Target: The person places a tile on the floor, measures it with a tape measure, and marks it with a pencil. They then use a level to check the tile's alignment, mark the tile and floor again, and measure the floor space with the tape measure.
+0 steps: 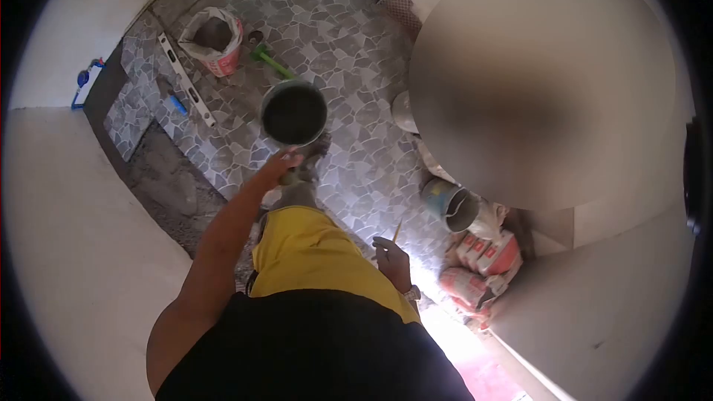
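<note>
My left hand [288, 159] is at the near rim of a dark round bucket [295, 113], its fingers closed on the edge. The bucket is in front of my feet, over the patterned floor. Lower right, beside my yellow shorts [312, 252], my right hand [392, 261] has its fingers closed around a thin yellowish pencil-like stick [397, 232] that points up. Beyond the bucket lies a green-handled tool [273, 61].
A bag-lined bucket [232, 56], a spirit level [186, 78] and a blue-handled trowel [177, 105] are at the upper left. Bare rough ground [171, 182] borders the tiles. A metal bucket [462, 209] and red-white bags [490, 252] stand right. A large blurred shape covers the upper right.
</note>
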`<state>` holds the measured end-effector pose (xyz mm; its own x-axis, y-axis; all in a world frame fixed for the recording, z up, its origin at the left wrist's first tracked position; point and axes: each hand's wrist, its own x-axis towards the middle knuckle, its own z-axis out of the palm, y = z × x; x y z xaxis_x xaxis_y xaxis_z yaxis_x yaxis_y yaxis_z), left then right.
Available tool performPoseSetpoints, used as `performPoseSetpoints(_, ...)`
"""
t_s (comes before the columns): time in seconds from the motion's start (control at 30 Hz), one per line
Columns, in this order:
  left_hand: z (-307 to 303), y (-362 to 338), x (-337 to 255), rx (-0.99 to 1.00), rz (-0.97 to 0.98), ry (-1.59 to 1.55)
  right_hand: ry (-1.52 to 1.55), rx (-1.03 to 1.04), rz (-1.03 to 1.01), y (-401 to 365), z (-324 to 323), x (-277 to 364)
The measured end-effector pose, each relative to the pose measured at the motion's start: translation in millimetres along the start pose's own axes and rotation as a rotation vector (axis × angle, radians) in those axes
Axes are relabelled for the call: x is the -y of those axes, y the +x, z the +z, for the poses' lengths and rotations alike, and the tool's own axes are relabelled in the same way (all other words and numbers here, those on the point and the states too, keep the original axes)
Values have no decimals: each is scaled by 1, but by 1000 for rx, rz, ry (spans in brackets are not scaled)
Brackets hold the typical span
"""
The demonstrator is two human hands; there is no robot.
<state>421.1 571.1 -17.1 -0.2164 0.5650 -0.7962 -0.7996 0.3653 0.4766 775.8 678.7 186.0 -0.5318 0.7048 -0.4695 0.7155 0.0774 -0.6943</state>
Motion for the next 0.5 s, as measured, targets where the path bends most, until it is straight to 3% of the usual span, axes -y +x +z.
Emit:
performPoseSetpoints(0.03,34,25,-8,207,500,429,-86,27,-61,24,-17,18)
performPoseSetpoints(0.1,108,52,-12,540,704,703,-126,-50,-118,67,-49,46)
performPoseSetpoints(0.13,157,60,-16,656,411,546,-108,-51,-111,87,-66,53)
performPoseSetpoints(0.2,276,8,-61,611,-188,62,-75,-105,-160,120,-97,62)
performPoseSetpoints(0.23,311,1,-59,681,-147,116,-66,-150,-202,132,-111,74)
performPoseSetpoints(0.3,367,-16,-76,681,-197,164,-97,-178,-101,156,-138,60)
performPoseSetpoints(0.4,407,3,-78,720,-218,92,51,-130,-38,193,-175,41)
performPoseSetpoints(0.5,397,58,-77,883,64,608,196,-36,-28,225,-195,4)
